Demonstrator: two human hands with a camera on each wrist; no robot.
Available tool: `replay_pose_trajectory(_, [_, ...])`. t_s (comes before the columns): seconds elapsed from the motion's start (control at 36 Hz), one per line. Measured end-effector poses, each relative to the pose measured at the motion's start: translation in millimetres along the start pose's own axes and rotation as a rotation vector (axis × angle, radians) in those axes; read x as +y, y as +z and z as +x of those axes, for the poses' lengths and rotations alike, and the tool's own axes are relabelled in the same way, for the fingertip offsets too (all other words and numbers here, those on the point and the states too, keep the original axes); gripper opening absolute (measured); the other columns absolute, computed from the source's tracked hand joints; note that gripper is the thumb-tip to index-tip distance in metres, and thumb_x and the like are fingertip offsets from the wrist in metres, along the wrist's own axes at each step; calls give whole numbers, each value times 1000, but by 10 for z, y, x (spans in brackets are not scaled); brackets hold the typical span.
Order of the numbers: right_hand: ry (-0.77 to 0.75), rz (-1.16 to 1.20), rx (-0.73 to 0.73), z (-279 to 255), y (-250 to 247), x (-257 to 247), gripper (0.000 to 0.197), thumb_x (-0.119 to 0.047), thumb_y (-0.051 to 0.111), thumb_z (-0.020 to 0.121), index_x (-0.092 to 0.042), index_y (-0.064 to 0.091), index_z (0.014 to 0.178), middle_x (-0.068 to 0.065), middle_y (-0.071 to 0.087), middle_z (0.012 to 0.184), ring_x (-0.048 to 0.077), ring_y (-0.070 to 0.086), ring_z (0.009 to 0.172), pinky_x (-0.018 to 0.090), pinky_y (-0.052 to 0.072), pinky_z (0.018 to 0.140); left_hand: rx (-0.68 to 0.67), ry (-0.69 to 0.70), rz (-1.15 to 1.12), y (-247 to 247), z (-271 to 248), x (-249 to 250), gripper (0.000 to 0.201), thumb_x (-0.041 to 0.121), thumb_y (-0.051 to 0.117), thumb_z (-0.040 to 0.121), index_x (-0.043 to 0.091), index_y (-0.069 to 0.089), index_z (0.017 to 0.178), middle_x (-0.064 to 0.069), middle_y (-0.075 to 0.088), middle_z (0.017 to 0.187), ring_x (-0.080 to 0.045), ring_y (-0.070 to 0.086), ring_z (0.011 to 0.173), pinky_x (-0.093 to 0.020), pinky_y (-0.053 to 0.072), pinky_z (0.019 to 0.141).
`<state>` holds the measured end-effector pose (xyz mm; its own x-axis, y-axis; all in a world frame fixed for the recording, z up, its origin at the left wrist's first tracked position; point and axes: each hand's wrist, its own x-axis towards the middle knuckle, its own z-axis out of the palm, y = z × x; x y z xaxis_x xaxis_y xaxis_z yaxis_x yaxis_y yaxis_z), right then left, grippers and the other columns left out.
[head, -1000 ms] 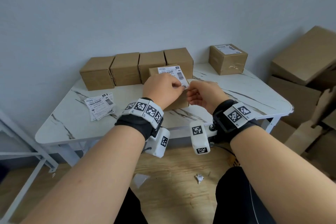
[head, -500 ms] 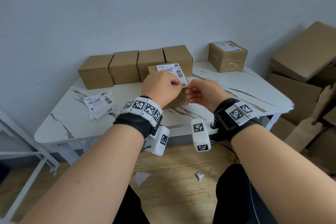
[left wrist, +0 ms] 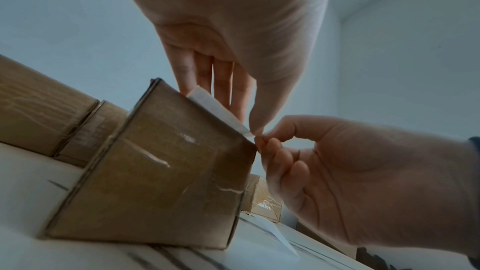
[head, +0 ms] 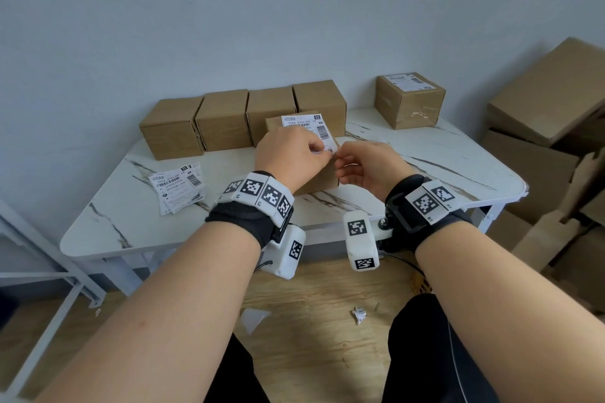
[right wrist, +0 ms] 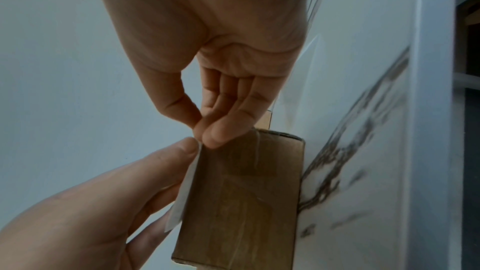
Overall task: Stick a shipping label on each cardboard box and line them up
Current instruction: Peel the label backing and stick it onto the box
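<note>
My left hand (head: 289, 155) and my right hand (head: 366, 165) meet over the front cardboard box (head: 322, 178), and both pinch the same near right corner of the shipping label (head: 309, 126) that lies on top of that box. In the left wrist view my left thumb and fingers (left wrist: 223, 87) are closed on the label's corner, with the white strip of the label (left wrist: 221, 110) running back from the pinch along the top edge of the box (left wrist: 161, 171). My right fingertips (left wrist: 267, 143) touch the same corner from the other side, thumb and forefinger pressed together on it. The right wrist view shows the same: my right fingers (right wrist: 221, 130) nip the paper edge, my left thumb sits just below them, and the label (right wrist: 185, 190) hangs a little clear of the box (right wrist: 241, 202) along that side.

The box under my grip stands on the marble table (head: 425, 157). Just beyond my hands, four unlabeled boxes (head: 242, 118) stand side by side in a row against the wall. Beyond my right hand and well apart, a labeled box (head: 409, 100) stands alone. To the left of my left hand, a small pile of spare labels (head: 176, 186) lies on the table.
</note>
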<state>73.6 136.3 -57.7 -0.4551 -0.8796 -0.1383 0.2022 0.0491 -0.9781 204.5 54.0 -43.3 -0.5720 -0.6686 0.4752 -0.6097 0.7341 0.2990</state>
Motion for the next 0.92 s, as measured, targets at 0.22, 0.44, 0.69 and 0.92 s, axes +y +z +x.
replay_pose_trajectory(0.22, [-20,-20,-16,5,-26,0,10,-5,64,85,1,64,92,11,62,68,19,59,53,26,52,51,-2,-5,26,-1,10,20,34,52,58,82,23,75,80,9,71,86,-11,63,81,-34,55,67])
replay_pose_trajectory(0.44, [-30,-62,-9,13,-12,1,3,-4,63,84,-3,62,87,10,60,66,18,54,52,24,48,49,3,11,54,-19,-8,48,24,31,51,84,21,71,74,7,70,83,-15,63,76,-26,49,57])
replay_pose_trajectory(0.69, [-44,-106,17,7,0,-33,4,-2,62,83,-4,61,80,11,57,64,19,48,51,28,41,54,17,-63,-51,-45,9,84,21,25,53,84,26,74,85,11,71,101,-14,64,91,-23,46,63])
replay_pose_trajectory(0.92, [-3,-80,123,43,44,-119,12,2,54,83,-5,60,76,9,50,56,19,39,48,27,33,49,46,-225,-392,-95,18,101,17,16,54,83,16,71,81,5,70,102,-11,60,85,-17,40,52])
